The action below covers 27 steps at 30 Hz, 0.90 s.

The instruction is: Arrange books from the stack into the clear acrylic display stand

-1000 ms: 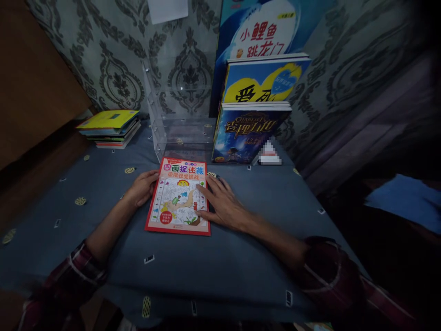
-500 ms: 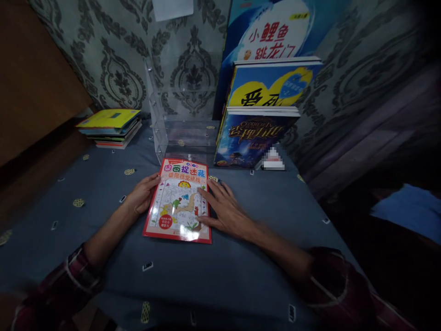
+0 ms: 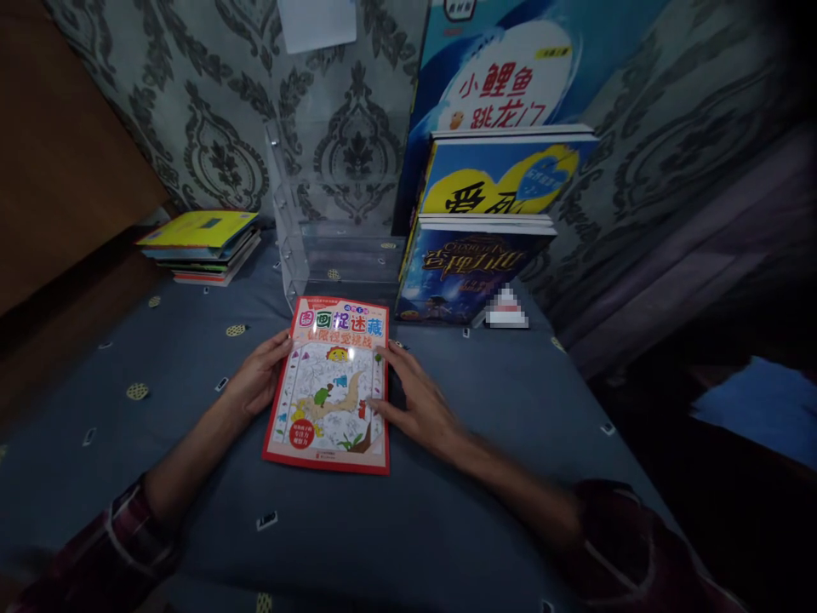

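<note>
A thin red-bordered picture book (image 3: 332,387) lies between my two hands, its colourful cover facing up and bearing Chinese characters above a drawing. My left hand (image 3: 259,375) grips its left edge, the thumb near the upper corner and the other fingers partly hidden. At the opposite side, my right hand (image 3: 425,409) holds the right edge, with thumb and a finger at the cover's margin and other fingers out of sight behind it. Just beyond the book stands a clear acrylic rack (image 3: 287,230); its right part holds upright books, the front one a dark blue book (image 3: 465,272).
Behind the dark blue book stand a blue-and-yellow book (image 3: 504,174) and a tall blue book (image 3: 498,77). A stack of books (image 3: 201,243) lies at the left by the patterned wall (image 3: 223,153). A small blurred triangular item (image 3: 507,308) sits right of the rack on the dark cloth (image 3: 511,400).
My right hand's fingers have drawn back from the cover to the book's right edge. The book looks slightly tilted up and larger. The view has shifted a little, so the background sits lower.
</note>
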Each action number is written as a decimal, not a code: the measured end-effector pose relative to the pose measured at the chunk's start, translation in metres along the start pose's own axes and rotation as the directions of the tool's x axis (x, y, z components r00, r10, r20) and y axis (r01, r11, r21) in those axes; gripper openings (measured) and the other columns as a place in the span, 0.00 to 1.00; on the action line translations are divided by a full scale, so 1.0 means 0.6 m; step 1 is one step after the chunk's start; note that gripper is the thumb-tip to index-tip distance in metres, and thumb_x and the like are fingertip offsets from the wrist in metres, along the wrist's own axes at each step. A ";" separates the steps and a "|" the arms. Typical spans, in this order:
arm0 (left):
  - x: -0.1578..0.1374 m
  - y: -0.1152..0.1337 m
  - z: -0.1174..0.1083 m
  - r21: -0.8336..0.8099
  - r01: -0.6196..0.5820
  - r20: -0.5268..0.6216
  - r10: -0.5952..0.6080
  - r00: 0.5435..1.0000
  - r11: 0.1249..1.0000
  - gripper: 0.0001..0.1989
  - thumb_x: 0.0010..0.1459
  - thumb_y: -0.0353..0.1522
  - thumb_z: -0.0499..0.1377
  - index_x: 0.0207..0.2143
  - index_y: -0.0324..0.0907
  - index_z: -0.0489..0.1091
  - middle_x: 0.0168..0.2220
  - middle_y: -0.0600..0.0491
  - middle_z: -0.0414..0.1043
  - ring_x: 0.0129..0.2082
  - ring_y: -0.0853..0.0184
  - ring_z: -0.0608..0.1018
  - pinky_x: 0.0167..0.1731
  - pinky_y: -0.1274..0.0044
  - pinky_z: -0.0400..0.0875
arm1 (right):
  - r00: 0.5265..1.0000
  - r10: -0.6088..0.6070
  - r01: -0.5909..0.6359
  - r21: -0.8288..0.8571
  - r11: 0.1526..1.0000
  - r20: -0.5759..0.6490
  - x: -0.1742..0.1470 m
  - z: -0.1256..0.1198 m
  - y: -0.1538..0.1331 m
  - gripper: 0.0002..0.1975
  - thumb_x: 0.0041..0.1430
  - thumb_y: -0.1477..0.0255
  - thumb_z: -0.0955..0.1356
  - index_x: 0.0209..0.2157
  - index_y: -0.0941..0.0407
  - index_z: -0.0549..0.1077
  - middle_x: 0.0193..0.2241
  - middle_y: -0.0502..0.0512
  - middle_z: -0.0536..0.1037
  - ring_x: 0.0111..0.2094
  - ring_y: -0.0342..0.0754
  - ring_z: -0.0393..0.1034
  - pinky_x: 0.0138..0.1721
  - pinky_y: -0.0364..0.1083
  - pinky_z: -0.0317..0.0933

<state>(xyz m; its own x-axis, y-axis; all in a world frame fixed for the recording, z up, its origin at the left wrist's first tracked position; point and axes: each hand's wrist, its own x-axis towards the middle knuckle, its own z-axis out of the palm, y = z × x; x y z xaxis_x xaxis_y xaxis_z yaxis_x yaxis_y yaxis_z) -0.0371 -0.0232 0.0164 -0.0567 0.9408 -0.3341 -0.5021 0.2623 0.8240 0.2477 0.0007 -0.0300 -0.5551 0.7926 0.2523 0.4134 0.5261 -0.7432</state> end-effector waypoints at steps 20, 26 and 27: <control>-0.010 -0.008 0.025 -0.063 -0.019 -0.173 0.008 0.985 0.998 0.17 0.55 0.30 0.68 0.48 0.41 0.75 0.41 0.47 0.85 0.38 0.56 0.86 0.41 0.68 0.83 | 0.945 0.177 -0.324 0.860 0.394 0.275 0.013 0.003 -0.038 0.30 0.56 0.50 0.76 0.51 0.54 0.71 0.34 0.54 0.82 0.31 0.45 0.79 0.30 0.42 0.73; -0.015 -0.013 0.040 -0.020 -0.165 -0.232 0.156 0.960 0.986 0.20 0.53 0.38 0.71 0.46 0.40 0.77 0.42 0.47 0.85 0.44 0.52 0.86 0.43 0.66 0.82 | 0.970 0.134 -0.245 0.820 0.517 0.205 0.022 -0.012 -0.053 0.29 0.59 0.48 0.74 0.51 0.54 0.71 0.37 0.55 0.82 0.33 0.46 0.79 0.29 0.42 0.73; -0.017 -0.012 0.044 -0.006 -0.177 -0.237 0.171 0.956 0.984 0.20 0.53 0.40 0.71 0.45 0.39 0.77 0.42 0.46 0.85 0.45 0.51 0.86 0.44 0.66 0.82 | 0.975 0.122 -0.222 0.809 0.545 0.185 0.024 -0.015 -0.058 0.29 0.59 0.47 0.73 0.51 0.53 0.71 0.38 0.55 0.82 0.34 0.46 0.79 0.29 0.42 0.72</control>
<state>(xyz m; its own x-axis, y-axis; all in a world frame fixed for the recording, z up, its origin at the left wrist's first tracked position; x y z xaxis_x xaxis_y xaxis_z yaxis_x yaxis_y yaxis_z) -0.0104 -0.0289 0.0262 -0.3448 0.8935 -0.2876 -0.4892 0.0904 0.8675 0.2315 -0.0032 0.0049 -0.6245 0.7799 0.0406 -0.2354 -0.1385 -0.9620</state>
